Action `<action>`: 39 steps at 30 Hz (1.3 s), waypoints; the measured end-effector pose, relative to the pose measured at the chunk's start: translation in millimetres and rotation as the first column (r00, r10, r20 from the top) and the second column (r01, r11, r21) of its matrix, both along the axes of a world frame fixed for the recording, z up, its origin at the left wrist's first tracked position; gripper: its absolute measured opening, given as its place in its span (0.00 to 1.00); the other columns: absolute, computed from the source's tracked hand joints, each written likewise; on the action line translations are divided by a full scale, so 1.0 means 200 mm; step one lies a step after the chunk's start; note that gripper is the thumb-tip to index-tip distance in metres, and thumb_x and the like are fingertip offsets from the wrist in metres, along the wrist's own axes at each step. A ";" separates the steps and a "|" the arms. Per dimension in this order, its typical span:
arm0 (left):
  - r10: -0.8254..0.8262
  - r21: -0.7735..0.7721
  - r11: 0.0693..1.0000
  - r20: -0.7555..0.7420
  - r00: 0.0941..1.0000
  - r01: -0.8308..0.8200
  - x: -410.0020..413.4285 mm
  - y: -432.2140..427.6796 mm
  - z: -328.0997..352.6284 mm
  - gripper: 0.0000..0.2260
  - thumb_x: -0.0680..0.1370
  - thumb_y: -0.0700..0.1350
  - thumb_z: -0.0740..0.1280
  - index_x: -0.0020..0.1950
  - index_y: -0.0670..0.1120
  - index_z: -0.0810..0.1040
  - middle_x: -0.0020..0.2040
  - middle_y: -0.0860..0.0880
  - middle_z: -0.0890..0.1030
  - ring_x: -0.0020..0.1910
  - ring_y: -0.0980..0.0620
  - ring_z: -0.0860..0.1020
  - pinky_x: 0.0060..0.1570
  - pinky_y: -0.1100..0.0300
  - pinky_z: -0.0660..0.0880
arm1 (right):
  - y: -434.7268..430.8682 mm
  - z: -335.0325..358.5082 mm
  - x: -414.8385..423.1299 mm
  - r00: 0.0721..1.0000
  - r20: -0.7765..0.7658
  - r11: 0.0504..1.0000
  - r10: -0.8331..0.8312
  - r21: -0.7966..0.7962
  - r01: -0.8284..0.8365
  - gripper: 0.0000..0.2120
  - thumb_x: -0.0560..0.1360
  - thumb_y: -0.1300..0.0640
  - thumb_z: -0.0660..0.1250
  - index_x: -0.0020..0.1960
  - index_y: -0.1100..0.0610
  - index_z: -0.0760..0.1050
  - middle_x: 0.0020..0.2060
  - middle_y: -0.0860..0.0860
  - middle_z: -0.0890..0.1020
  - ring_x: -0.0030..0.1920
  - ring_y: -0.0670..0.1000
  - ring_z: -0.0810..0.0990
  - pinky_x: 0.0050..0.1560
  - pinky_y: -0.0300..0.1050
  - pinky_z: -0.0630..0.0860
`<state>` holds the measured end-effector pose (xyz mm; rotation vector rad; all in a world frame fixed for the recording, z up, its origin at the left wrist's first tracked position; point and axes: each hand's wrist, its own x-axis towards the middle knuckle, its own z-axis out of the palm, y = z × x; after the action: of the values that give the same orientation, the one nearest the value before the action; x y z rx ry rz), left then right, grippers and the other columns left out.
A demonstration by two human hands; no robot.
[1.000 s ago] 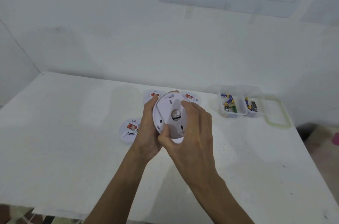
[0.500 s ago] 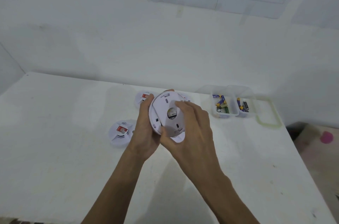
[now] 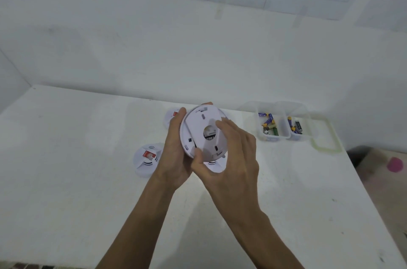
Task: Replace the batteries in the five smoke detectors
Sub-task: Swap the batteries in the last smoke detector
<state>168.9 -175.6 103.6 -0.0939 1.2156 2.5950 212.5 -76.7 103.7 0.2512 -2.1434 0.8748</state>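
Observation:
Above the white table (image 3: 66, 180) I hold a round white smoke detector (image 3: 198, 127) with its back plate facing me. My left hand (image 3: 176, 154) grips its left rim from behind. My right hand (image 3: 231, 154) pinches the back plate, thumb at the lower edge and fingers on the right side. A second detector (image 3: 146, 158) with a red label lies on the table to the left. Another one (image 3: 171, 115) peeks out behind my left hand, and a further one (image 3: 214, 166) shows beneath the held detector.
Two clear plastic tubs with batteries (image 3: 269, 125) (image 3: 296, 127) stand at the back right, with a clear lid (image 3: 326, 136) beside them. White walls close the table at the back and left. The table's right edge drops to the floor, where a pink thing (image 3: 395, 164) lies.
The back plate has turned a little under my right hand, and my fingers have shifted round its right side. The view has drifted slightly.

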 end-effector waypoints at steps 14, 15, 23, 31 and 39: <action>-0.080 0.217 0.974 0.050 0.996 0.068 -0.07 -0.10 -0.12 0.25 0.82 0.57 0.50 0.53 0.48 0.84 0.55 0.44 0.83 0.53 0.45 0.82 0.49 0.48 0.81 | 0.11 0.03 0.00 0.927 0.259 0.899 0.273 -0.411 -0.150 0.25 0.68 0.48 0.69 0.62 0.57 0.73 0.58 0.48 0.79 0.57 0.49 0.78 0.52 0.35 0.77; -0.094 0.225 0.971 0.026 0.995 0.086 -0.07 -0.12 -0.13 0.24 0.81 0.57 0.51 0.53 0.48 0.84 0.55 0.44 0.83 0.54 0.44 0.81 0.50 0.46 0.79 | 0.11 0.01 0.01 0.914 0.256 0.864 0.316 -0.475 -0.166 0.23 0.69 0.50 0.68 0.61 0.57 0.73 0.56 0.47 0.79 0.57 0.49 0.79 0.52 0.37 0.77; -0.192 0.289 0.941 0.032 0.981 0.175 -0.10 -0.25 -0.20 0.28 0.78 0.59 0.56 0.73 0.45 0.66 0.71 0.37 0.68 0.68 0.33 0.68 0.57 0.42 0.76 | 0.16 -0.22 0.03 0.758 0.352 0.396 0.549 -0.908 0.135 0.18 0.74 0.52 0.70 0.59 0.60 0.75 0.56 0.58 0.81 0.56 0.61 0.80 0.59 0.66 0.75; -0.228 0.247 0.943 -0.007 0.974 0.223 -0.10 -0.37 -0.21 0.28 0.77 0.59 0.53 0.73 0.45 0.67 0.65 0.38 0.74 0.58 0.36 0.78 0.55 0.43 0.78 | 0.08 -0.47 0.05 0.533 0.691 0.720 0.488 -0.664 0.201 0.06 0.78 0.57 0.67 0.50 0.57 0.81 0.43 0.51 0.82 0.48 0.55 0.82 0.43 0.58 0.83; -0.292 0.307 0.912 0.017 0.956 0.273 -0.10 -0.45 -0.25 0.35 0.72 0.59 0.63 0.75 0.44 0.65 0.70 0.34 0.68 0.58 0.34 0.78 0.51 0.45 0.79 | 0.07 -0.69 0.01 0.379 0.921 0.996 0.085 -0.086 -0.014 0.04 0.76 0.55 0.64 0.50 0.54 0.74 0.39 0.48 0.80 0.37 0.42 0.78 0.35 0.31 0.69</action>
<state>149.3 -265.9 54.4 0.0585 0.7344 2.4637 214.1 -62.2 -33.5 -0.3387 -3.1584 1.3239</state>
